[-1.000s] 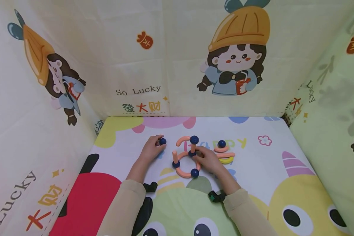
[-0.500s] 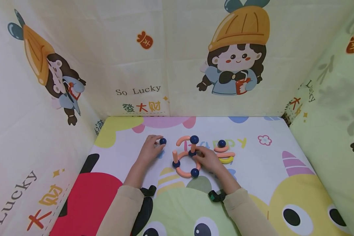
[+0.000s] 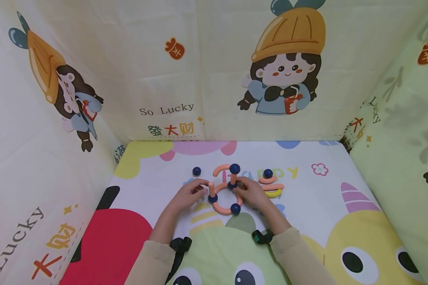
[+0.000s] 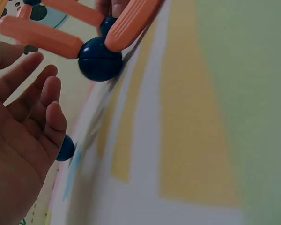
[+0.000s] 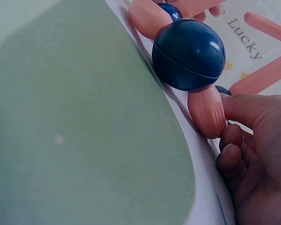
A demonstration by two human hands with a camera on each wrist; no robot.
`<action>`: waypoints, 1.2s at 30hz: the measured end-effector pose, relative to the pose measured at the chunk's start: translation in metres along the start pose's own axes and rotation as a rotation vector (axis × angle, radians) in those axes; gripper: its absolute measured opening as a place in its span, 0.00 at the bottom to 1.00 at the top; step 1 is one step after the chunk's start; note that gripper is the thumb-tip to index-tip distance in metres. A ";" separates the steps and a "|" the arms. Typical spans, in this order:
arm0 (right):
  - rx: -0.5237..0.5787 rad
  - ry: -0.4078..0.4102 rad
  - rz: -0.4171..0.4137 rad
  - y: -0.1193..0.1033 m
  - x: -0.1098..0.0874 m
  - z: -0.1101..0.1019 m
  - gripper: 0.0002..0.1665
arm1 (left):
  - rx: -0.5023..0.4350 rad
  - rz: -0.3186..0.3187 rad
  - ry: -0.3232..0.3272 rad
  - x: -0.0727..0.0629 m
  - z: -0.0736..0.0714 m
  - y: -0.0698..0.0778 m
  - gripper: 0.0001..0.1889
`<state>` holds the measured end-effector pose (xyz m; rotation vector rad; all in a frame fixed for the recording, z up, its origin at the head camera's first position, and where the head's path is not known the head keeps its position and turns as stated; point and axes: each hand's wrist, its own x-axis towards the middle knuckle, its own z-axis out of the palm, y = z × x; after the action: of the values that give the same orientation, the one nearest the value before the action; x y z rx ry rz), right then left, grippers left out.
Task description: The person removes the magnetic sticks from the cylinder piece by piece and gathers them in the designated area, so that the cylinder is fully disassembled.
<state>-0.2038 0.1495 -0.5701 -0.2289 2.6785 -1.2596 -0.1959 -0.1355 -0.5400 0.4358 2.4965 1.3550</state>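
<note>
The ball-and-rod ring (image 3: 222, 211) is lying on the table (image 3: 328, 194) between the hands, and the right hand (image 3: 251, 192) is pinching its curved pink rod (image 5: 207, 112) on the right side. The left hand (image 3: 189, 197) is hovering with fingers loosely parted, gripping nothing, right beside the left upright rod (image 3: 211, 189); touching or not, I can't tell. Everything's looking like light, stiff plastic. That glossy navy ball (image 5: 189, 54) is probably offering slippery purchase, so the ribbed rod ends are promising the surer hold.
</note>
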 end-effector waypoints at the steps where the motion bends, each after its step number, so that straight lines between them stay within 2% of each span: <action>1: -0.003 -0.001 0.001 0.000 0.000 0.000 0.25 | -0.013 0.001 -0.014 -0.001 0.003 0.000 0.16; 4: -0.007 -0.003 0.002 0.000 0.000 0.001 0.25 | -0.035 0.003 -0.031 -0.003 0.011 -0.004 0.18; 8: -0.008 0.000 -0.006 0.001 0.001 0.001 0.25 | -0.052 -0.017 -0.021 -0.005 0.018 -0.005 0.19; 13: -0.004 -0.007 0.001 0.002 0.002 0.001 0.25 | -0.080 -0.061 0.000 -0.006 0.023 -0.005 0.19; 19: -0.003 -0.004 0.002 0.004 0.002 0.002 0.25 | -0.060 -0.085 0.014 -0.005 0.027 -0.004 0.19; 29: 0.010 0.000 -0.012 0.004 0.003 0.002 0.26 | -0.025 -0.044 0.033 -0.004 0.029 -0.007 0.16; 36: 0.006 -0.004 0.003 0.003 0.002 0.000 0.27 | -0.027 -0.046 0.060 -0.004 0.028 -0.009 0.25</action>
<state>-0.2064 0.1510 -0.5730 -0.2267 2.6702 -1.2653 -0.1828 -0.1202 -0.5625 0.3353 2.5171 1.4021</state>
